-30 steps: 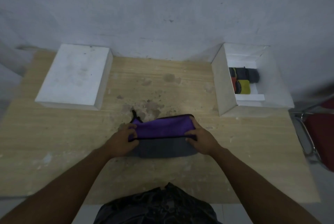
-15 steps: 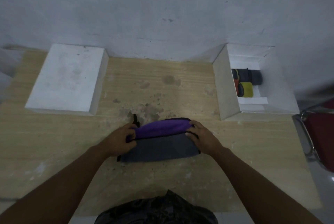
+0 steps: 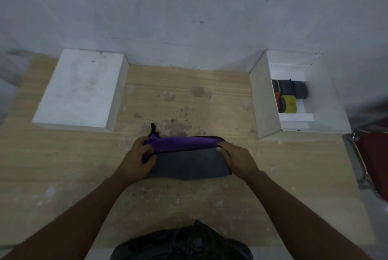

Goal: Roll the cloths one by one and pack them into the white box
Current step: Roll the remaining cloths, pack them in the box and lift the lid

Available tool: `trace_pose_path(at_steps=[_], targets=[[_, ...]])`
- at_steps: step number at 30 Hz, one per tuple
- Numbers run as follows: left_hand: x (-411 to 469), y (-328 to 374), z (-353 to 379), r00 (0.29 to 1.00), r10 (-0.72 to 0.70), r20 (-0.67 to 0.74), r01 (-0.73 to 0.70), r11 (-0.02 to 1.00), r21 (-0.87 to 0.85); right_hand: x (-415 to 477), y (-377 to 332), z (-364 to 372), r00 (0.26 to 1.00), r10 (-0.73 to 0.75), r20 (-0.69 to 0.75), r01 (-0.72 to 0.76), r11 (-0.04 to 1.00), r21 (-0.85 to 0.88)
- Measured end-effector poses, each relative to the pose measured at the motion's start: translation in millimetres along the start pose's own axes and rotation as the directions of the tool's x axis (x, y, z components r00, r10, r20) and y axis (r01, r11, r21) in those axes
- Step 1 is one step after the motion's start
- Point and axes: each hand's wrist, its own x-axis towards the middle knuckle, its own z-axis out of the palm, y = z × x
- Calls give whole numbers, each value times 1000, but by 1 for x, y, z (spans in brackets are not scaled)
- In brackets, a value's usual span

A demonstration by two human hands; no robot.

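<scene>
A purple and grey cloth is seen near the middle of the wooden table, in front of the person. Its far, purple edge is turned over toward the person, so that a purple band lies above the flat grey part. A short black loop projects from the cloth's far left corner.

The left end of the purple fold is gripped by the left hand, with the fingers curled round the fabric. The right end is held by the right hand, the thumb being laid on top at the fold. How far its fingers reach under the cloth cannot be told, since they are hidden by the hand itself.

The white box is set at the far right of the table, open at the top and well apart from the cloth. Rolled cloths are packed inside it: a dark grey roll at the back, a yellow roll in front of it, and what seems to be a red one against the left wall.

A flat white lid is placed at the far left of the table. Part of a red chair is visible at the right edge.
</scene>
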Motion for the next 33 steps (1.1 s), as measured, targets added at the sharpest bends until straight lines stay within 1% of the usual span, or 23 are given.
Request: trace_pose_path(at_steps=[1, 2, 4, 5, 6, 8, 9, 10, 12, 14, 17, 20, 22, 23, 24, 26, 27, 29, 30, 31, 33], targets=[[2, 4, -2, 998, -36, -49, 34, 999, -39, 1, -2, -1, 999, 16, -31, -15, 1000, 18], [3, 7, -3, 994, -69, -87, 63, 996, -67, 3, -6, -2, 997, 45, -56, -40, 997, 73], [7, 12, -4, 980, -40, -197, 36, 999, -26, 5, -13, -4, 986, 121, -117, -94, 972, 218], [10, 13, -3, 975, -55, -215, 52, 998, -17, 8, -14, -3, 974, 176, -142, -129, 948, 290], [12, 14, -1, 969, -105, -222, 96, 994, -54, 10, -15, -3, 957, 255, -138, -191, 913, 361], [15, 15, 3, 946, -218, -239, 199, 975, -103, 12, -14, -1, 915, 402, -37, -338, 811, 477], [14, 15, 6, 929, -266, -257, 248, 963, -102, 11, -13, 0, 903, 430, 5, -376, 785, 491], [13, 12, 9, 913, -310, -266, 293, 950, -102, 9, -13, 2, 897, 441, 21, -396, 783, 479], [4, 7, 15, 898, -358, -255, 339, 933, -117, 0, -14, 6, 885, 465, -10, -411, 793, 451], [-8, -1, 20, 910, -347, -225, 326, 937, -127, -12, -13, 10, 868, 494, -51, -435, 805, 403], [-26, -12, 25, 940, -289, -183, 281, 957, -68, -34, -13, 18, 850, 525, -38, -486, 811, 326], [-33, -20, 28, 939, -303, -163, 300, 953, -42, -46, -10, 25, 866, 499, -26, -478, 842, 250], [-35, -8, 25, 930, -340, -141, 333, 940, -72, -49, -12, 23, 861, 508, -8, -493, 839, 232], [-36, 2, 21, 916, -385, -118, 373, 921, -108, -49, -15, 19, 853, 522, 8, -503, 819, 276], [-34, 7, 18, 901, -420, -104, 403, 902, -152, -48, -17, 14, 840, 542, 27, -513, 778, 363], [-31, 14, 9, 867, -486, -107, 449, 857, -254, -46, -25, 2, 796, 598, 89, -532, 622, 574], [-29, 16, 5, 846, -519, -118, 458, 823, -336, -45, -28, -3, 777, 620, 104, -520, 540, 662], [-31, 19, -3, 815, -565, -132, 426, 737, -525, -44, -29, -10, 752, 654, 82, -476, 453, 754], [-34, 19, -5, 810, -575, -114, 406, 691, -598, -45, -28, -12, 762, 645, 58, -451, 464, 762], [-37, 19, -6, 819, -566, -94, 393, 672, -628, -47, -25, -11, 783, 621, 34, -436, 509, 742], [-46, 20, -6, 861, -504, -68, 374, 717, -588, -54, -20, -7, 835, 550, 19, -425, 624, 655]])
